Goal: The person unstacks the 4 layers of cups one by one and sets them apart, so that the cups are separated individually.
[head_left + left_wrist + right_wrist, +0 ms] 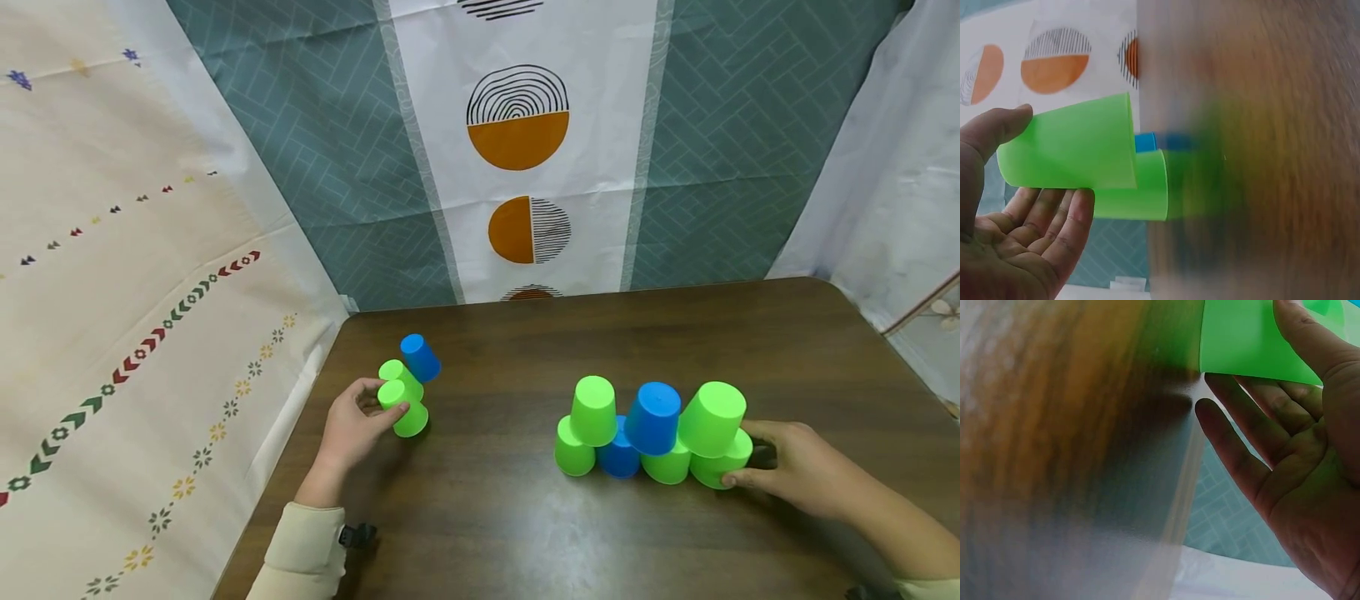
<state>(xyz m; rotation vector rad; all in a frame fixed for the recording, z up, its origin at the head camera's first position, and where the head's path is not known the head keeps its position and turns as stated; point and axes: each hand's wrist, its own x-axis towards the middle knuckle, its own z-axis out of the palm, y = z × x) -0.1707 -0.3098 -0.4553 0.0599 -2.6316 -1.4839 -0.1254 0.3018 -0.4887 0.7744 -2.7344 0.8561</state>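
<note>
At the table's left, my left hand (358, 425) holds a green cup (1072, 147) between thumb and fingers. Just behind that cup is another green cup (1141, 190), and farther back a blue cup (420, 357). All are upside down. At the right, cups stand in two tiers, the lower a row of several green and blue ones. The upper tier has a green cup (594, 408), a blue cup (654, 417) and a green cup (714, 417). My right hand (798, 467) grips the rightmost bottom green cup (1260, 344), thumb in front and fingers behind.
The brown wooden table (495, 517) carries both groups of cups, with bare wood between them. A patterned hanging cloth (405, 167) is behind the far edge. An embroidered cream cloth (187, 350) hangs along the left side, and pale fabric (892, 167) is at the right.
</note>
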